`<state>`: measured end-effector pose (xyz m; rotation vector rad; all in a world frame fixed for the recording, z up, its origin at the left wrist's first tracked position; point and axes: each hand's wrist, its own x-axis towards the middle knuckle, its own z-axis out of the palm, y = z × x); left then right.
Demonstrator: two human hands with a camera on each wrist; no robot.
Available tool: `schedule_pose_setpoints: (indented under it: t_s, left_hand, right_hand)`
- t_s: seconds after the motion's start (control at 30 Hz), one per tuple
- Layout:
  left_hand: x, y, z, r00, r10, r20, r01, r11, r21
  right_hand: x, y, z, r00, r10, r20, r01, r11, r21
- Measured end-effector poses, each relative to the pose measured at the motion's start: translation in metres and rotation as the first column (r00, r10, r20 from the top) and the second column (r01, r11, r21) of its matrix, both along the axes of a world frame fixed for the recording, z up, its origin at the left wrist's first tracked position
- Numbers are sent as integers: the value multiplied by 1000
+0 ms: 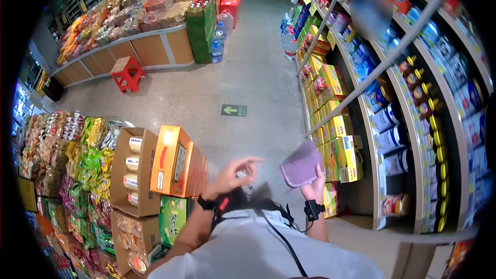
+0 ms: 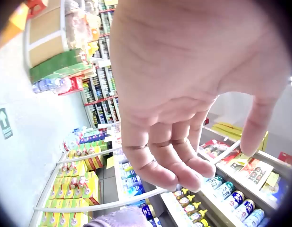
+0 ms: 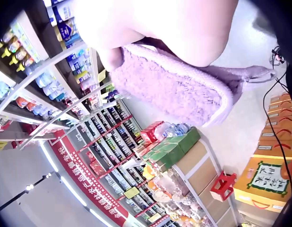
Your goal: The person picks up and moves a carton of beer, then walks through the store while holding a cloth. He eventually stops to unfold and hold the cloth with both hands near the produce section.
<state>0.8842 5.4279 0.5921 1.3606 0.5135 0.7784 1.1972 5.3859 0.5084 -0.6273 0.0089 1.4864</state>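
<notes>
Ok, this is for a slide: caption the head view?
In a shop aisle, the right hand holds up a purple cloth; the left hand is empty.

Bright, even shop light, bent by fisheye lenses.

The head view is evenly lit from overhead, with only faint, soft shadows on the pale floor (image 1: 248, 72). Its shelf rails (image 1: 361, 80) bow and its corners fall to black, and a blurred oval patch (image 1: 371, 2) sits at the upper right. In the left wrist view the left hand (image 2: 184, 94) looms close, soft and washed out, while the shelves (image 2: 221, 189) behind are sharper. In the right wrist view the right hand (image 3: 174, 23) is overexposed and unfocused, the cloth (image 3: 174, 90) is fairly crisp, and a strip light (image 3: 53, 165) glares at the lower left.
</notes>
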Motion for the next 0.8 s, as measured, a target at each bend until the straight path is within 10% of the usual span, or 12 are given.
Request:
schedule_pose_setpoints:
  t_s: [0.23,0.5,0.63,0.8]
  left_hand:
    - [-26,240,71,997,-76,19,74,992,101]
    - [-52,468,-20,998,-21,-51,13,987,-162]
    - [-74,582,-7,965,107,-238,-100,994,39]
    - [-116,713,33,903,307,-302,-305,951,54]
  right_hand:
    - [-4,196,33,997,-72,33,71,997,14]
    - [-28,438,-37,982,-190,15,190,968,-166]
    - [-36,579,-61,984,-159,-85,136,964,-230]
    - [-73,778,13,998,-57,-4,54,964,-259]
